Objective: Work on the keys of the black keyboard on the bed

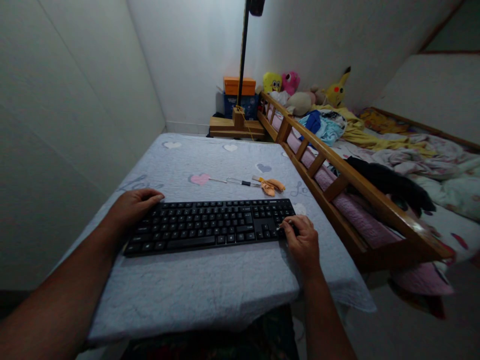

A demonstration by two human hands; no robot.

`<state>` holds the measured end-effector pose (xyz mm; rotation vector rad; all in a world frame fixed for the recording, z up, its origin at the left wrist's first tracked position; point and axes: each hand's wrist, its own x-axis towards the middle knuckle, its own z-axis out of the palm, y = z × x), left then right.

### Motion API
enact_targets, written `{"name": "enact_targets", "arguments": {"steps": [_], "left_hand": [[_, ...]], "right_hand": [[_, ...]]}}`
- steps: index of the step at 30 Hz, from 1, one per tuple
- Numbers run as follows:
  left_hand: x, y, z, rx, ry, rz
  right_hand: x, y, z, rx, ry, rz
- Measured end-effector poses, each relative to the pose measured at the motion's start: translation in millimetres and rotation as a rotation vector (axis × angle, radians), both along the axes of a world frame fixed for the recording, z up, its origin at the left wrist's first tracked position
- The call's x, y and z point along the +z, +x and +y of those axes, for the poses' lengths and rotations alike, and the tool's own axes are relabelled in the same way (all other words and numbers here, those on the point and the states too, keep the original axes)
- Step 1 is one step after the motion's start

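Note:
A black keyboard (210,222) lies on the pale cloth-covered table (210,285). My left hand (137,205) is at its upper left corner, thumb and fingers pressed together on the edge. At the right end, over the number keys, my right hand (302,235) is closed in a pinch; what its fingertips hold, if anything, is too small to name. Behind the keyboard lie a thin metal rod (217,180), a wire tool with a black grip (245,183), a small brush with a yellow part (258,179) and a crumpled orange cloth (272,186).
A wooden bed rail (318,145) runs along the table's right side, with bedding and plush toys (335,92) beyond. Behind the table stand a black pole (243,60) on a wooden base (225,125) and an orange box (239,86). A wall is on the left.

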<state>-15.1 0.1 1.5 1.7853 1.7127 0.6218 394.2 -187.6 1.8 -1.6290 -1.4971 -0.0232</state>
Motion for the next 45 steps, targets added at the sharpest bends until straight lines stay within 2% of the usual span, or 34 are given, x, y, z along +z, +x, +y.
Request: {"name": "enact_targets", "arguments": {"steps": [18,31,45], "left_hand": [[3.9,1.1,-2.9,-0.004,-0.02,0.004],[2.6,0.1,-1.7,-0.009,-0.014,-0.001],[4.0,1.5,-2.5,-0.008,-0.023,0.006]], "right_hand": [[-5.7,-0.6,3.4,-0.022,0.016,0.042],[2.2,-4.1,-1.0,-0.005,0.007,0.037],[-4.3,-3.3,3.1,-0.021,0.02,0.066]]}}
